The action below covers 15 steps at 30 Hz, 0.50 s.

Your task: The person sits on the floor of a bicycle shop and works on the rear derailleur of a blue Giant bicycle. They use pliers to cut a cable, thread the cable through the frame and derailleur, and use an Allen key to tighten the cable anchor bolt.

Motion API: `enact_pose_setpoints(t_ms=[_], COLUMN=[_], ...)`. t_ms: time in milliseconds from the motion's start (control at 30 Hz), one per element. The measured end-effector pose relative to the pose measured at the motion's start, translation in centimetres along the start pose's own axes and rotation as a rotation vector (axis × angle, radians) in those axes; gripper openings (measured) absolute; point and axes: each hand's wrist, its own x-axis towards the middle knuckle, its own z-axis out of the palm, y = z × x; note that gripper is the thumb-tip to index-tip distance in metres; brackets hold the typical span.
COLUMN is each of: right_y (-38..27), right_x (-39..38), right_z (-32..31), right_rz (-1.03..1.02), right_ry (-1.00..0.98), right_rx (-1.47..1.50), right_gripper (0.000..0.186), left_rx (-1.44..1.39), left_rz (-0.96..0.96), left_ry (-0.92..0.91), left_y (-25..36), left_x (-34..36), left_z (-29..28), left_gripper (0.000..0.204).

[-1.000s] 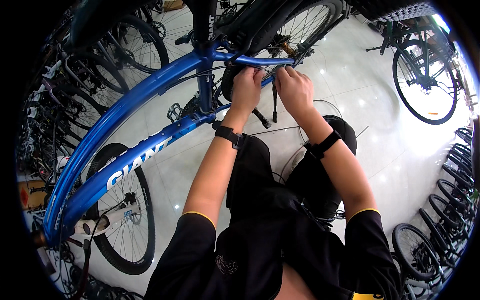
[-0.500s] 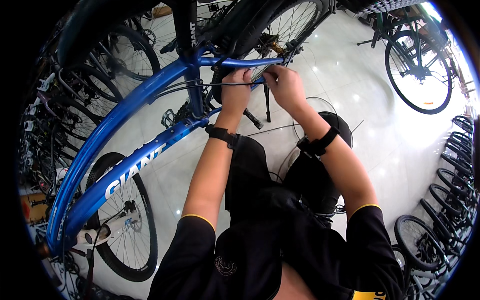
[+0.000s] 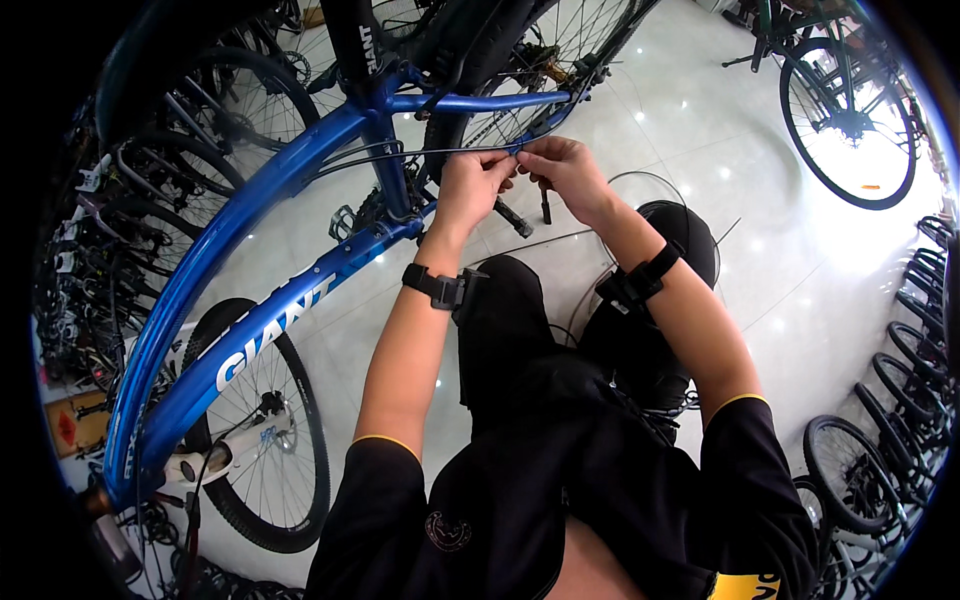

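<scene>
A blue bicycle frame (image 3: 270,330) stands before me, reaching from the lower left to the top. A thin black cable (image 3: 410,154) leaves its upper tube and runs to my fingertips. My left hand (image 3: 472,190) pinches near the cable's end, thumb against forefinger. Close beside it, my right hand (image 3: 568,175) pinches at the same spot. The fingertips nearly meet below the blue rear stay (image 3: 480,102); the exact end of the cable between them is too small to make out. Behind the hands are the rear wheel and gears (image 3: 550,65).
A long loose cable (image 3: 660,176) loops on the floor around my right knee. The kickstand (image 3: 546,205) and a pedal (image 3: 512,217) lie just below my hands. The front wheel (image 3: 300,470) is at lower left. Other bicycles (image 3: 850,125) stand around the pale tiled floor (image 3: 770,330).
My hands have come down from the rear stay and closer together, pinching the cable. The view has shifted slightly, and the black cable is now drawn straighter toward my fingers.
</scene>
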Motion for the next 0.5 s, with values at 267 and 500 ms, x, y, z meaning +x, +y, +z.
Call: enact_pose_setpoints(t_ms=[267,500], right_y=[0.0,0.0], right_x=[-0.4,-0.2], right_z=[-1.3,-1.5], right_rz=[0.015,-0.032], right_ry=[-0.025,-0.099], right_rx=[-0.166,-0.19], right_gripper=[0.013,0.015], left_rx=[-0.129,0.308], left_rz=[0.026,0.365], left_ry=[-0.047,0.152], left_y=[-0.3,-2.0], left_x=[1.1,1.8], left_z=[0.3,-0.1], left_gripper=[0.016,0.018])
